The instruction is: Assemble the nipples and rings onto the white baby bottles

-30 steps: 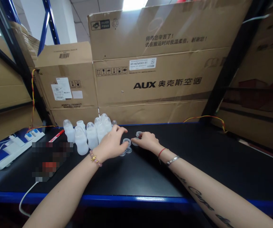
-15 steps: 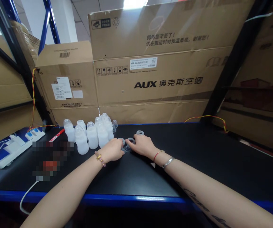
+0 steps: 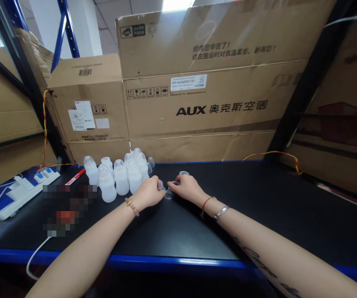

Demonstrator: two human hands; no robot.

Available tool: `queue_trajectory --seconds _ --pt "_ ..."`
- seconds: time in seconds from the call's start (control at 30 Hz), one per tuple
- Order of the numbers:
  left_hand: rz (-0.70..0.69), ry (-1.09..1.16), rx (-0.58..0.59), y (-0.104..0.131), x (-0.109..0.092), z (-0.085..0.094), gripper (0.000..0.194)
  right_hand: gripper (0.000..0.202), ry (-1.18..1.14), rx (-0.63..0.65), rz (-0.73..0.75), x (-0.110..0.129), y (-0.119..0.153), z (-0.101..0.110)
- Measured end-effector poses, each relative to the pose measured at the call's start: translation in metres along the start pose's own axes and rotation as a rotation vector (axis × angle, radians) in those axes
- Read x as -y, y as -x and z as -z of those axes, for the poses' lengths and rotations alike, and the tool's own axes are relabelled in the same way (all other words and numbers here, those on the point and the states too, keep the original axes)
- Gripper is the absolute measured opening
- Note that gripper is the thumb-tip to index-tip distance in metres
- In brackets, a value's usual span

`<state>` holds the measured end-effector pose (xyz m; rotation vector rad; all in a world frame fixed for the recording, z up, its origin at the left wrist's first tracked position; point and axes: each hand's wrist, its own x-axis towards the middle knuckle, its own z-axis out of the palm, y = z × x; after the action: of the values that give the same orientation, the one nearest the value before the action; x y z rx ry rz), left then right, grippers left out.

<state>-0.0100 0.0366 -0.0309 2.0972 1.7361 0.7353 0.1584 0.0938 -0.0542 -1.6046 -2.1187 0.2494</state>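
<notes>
My left hand (image 3: 149, 191) is closed, with a clear plastic ring (image 3: 160, 185) pinched at its fingertips. Just to its right, my right hand (image 3: 188, 188) has thumb and fingers closed on a second clear ring (image 3: 174, 183). Between the hands another translucent ring (image 3: 168, 194) lies on the black tabletop. One more clear ring (image 3: 183, 173) sits just beyond the right hand's knuckles. Several milky-white baby bottles (image 3: 121, 179) stand to the left, most with clear domed caps. My fingers partly hide the rings.
Two loose clear domes (image 3: 150, 162) lie behind the bottles. A red marker (image 3: 75, 177), a blurred-out object (image 3: 69, 211) with a white cable and a power strip (image 3: 29, 194) lie left. Cardboard (image 3: 197, 107) walls off the back. The blue table edge (image 3: 178, 260) runs in front.
My left fingers have risen slightly off the tabletop, with the ring in them. My right hand has shifted slightly, and its ring now looks more tilted. The bottles stay put.
</notes>
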Motion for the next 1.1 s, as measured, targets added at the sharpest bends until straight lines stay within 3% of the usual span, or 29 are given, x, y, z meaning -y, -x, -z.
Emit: queue_trajectory --seconds 0.13,0.2,0.33,0.43,0.57,0.67,0.73,0.87,1.0,1.1 --pt "0.064 0.289 -0.069 -0.008 0.001 -0.009 0.016 0.032 -0.251 -0.063 -0.219 -0.001 -0.005 0.007" --pt "0.088 0.495 -0.072 -0.011 -0.001 -0.013 0.016 0.035 -0.501 -0.044 -0.355 0.001 -0.007 0.011" --pt "0.112 0.846 -0.049 -0.014 -0.007 -0.016 0.019 0.036 -1.156 0.200 -0.662 0.011 -0.007 0.017" --pt "0.046 0.809 -0.039 -0.012 -0.009 -0.014 0.026 0.035 -1.396 0.327 -0.709 0.020 -0.004 0.021" --pt "-0.090 0.595 -0.086 -0.008 -0.012 -0.009 0.036 0.035 -1.490 0.409 -0.697 0.029 0.000 0.027" --pt "-0.097 0.491 -0.152 -0.004 -0.016 -0.006 0.041 0.037 -1.509 0.444 -0.688 0.032 0.003 0.028" --pt "-0.076 0.462 -0.183 -0.002 -0.019 -0.003 0.034 0.037 -1.515 0.440 -0.659 0.035 0.004 0.028" --pt "-0.051 0.475 -0.164 -0.001 -0.023 0.002 0.024 0.036 -1.490 0.426 -0.648 0.039 0.005 0.027" --pt "-0.120 0.630 -0.038 -0.004 -0.022 0.002 0.024 0.034 -1.510 0.430 -0.653 0.041 0.006 0.029" --pt "-0.164 0.692 -0.028 -0.007 -0.019 0.004 0.021 0.033 -1.540 0.476 -0.656 0.041 0.007 0.031"
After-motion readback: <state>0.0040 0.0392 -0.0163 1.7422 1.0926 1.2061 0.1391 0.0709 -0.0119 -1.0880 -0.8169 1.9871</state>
